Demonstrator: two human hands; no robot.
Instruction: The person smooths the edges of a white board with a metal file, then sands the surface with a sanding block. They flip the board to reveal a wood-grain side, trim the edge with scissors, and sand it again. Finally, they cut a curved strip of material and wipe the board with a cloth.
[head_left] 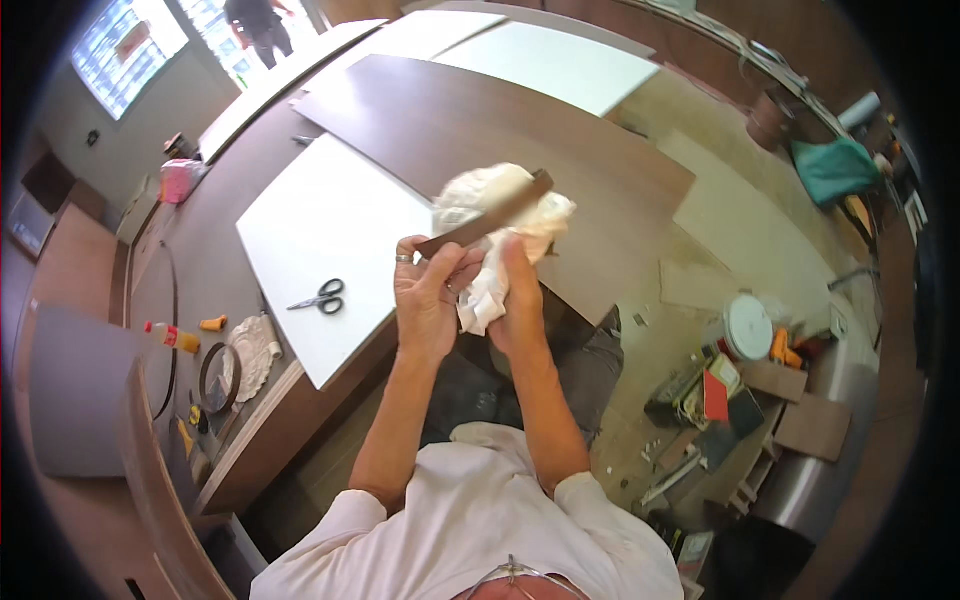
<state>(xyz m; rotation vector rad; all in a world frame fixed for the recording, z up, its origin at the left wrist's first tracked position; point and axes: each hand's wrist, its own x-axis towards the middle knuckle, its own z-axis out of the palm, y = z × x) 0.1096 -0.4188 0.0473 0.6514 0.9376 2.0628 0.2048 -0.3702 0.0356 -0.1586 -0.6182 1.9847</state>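
My left hand (424, 300) pinches one end of a short dark-brown strip (485, 222), which looks like edge banding, between thumb and fingers. The strip slants up to the right and is slightly blurred. A crumpled white cloth (487, 296) is gripped in my right hand (522, 305), and its bunched upper part lies behind the strip. Both hands are close together above the brown board (570, 190). To the left of my hands, black-handled scissors (320, 298) rest with blades slightly apart on a white panel (330, 220).
On the bench's left side are a bottle with orange liquid (172, 337), a coil of brown strip (221, 378) and a bunched pale cloth (255, 358). White panels (550, 65) lie farther back. A white bucket (748, 326) and clutter occupy the floor at right. A person (262, 28) stands by the window.
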